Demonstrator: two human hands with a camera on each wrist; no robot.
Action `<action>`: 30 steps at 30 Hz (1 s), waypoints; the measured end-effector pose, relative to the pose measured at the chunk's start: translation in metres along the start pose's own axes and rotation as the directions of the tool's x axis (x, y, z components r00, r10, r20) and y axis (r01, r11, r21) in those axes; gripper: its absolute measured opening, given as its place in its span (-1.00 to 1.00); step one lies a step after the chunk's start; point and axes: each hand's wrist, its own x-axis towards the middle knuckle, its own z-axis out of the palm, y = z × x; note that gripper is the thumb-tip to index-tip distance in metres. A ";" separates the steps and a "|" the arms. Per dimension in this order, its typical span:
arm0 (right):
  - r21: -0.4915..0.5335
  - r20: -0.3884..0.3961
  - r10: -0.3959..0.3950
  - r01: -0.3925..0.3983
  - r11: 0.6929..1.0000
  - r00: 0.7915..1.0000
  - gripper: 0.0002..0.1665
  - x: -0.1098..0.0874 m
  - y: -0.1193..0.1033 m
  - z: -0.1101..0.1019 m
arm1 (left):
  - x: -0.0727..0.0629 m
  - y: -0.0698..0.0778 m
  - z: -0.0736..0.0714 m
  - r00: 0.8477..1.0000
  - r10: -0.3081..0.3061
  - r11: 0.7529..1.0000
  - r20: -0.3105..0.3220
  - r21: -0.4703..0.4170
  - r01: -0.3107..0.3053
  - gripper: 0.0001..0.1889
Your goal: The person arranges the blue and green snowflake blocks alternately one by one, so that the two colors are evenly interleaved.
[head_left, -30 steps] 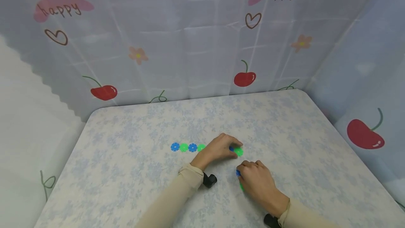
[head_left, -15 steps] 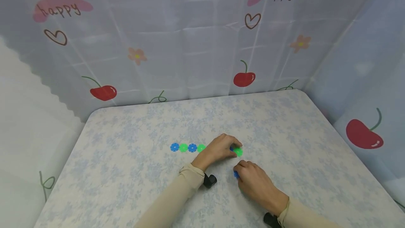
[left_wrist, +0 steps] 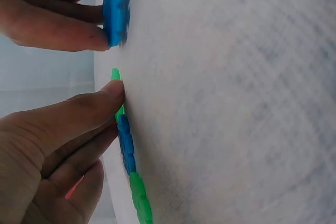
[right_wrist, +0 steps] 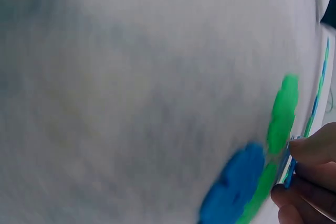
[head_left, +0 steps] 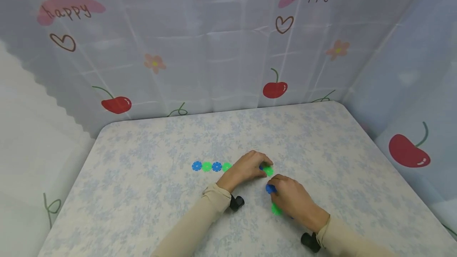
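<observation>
A row of flower-shaped plastic discs, alternating blue and green, lies across the table; a blue disc [head_left: 196, 165] forms its left end. My left hand [head_left: 246, 168] covers part of the row and pinches the green disc [left_wrist: 117, 109] at its right end between thumb and fingers. Nearer the front, my right hand [head_left: 294, 200] pinches a separate blue disc [head_left: 271, 188], seen edge-on in the left wrist view just apart from the green one. Beneath my right hand, a green disc [head_left: 276, 209] shows, and the right wrist view has a loose blue disc [right_wrist: 233, 184] beside green ones.
The table [head_left: 150, 209] has a pale floral cover. A printed curtain [head_left: 214, 50] hangs along its back edge, and another panel [head_left: 410, 90] stands at the right. Black wrist cameras [head_left: 237, 203] sit at both wrists.
My right hand has shifted slightly right and away from me with the blue disc, nearer the row's end. More of the green disc below it shows. My left hand stays put.
</observation>
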 end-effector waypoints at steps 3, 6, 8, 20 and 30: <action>0.016 -0.022 0.012 -0.012 1.000 1.000 -0.75 0.004 0.009 -0.003 | 0.000 0.001 0.000 1.000 0.001 1.000 0.003 -0.012 -0.001 -0.61; 0.028 -0.053 0.005 -0.004 1.000 0.999 -0.74 0.008 0.020 -0.006 | 0.000 0.003 -0.001 1.000 -0.011 1.000 0.016 -0.020 0.011 -0.61; 0.034 -0.074 -0.002 0.004 0.999 0.997 -0.76 0.011 0.026 -0.008 | 0.001 0.003 -0.001 1.000 -0.016 1.000 0.022 -0.016 0.016 -0.60; 0.009 -0.122 0.001 0.000 1.000 0.993 -0.79 0.026 0.038 -0.007 | 0.001 0.002 -0.002 1.000 0.004 1.000 0.017 -0.022 -0.004 -0.60; 0.017 -0.108 0.007 -0.005 1.000 0.994 -0.79 0.027 0.039 -0.007 | 0.002 0.000 0.000 1.000 0.015 1.000 0.016 0.005 -0.016 -0.61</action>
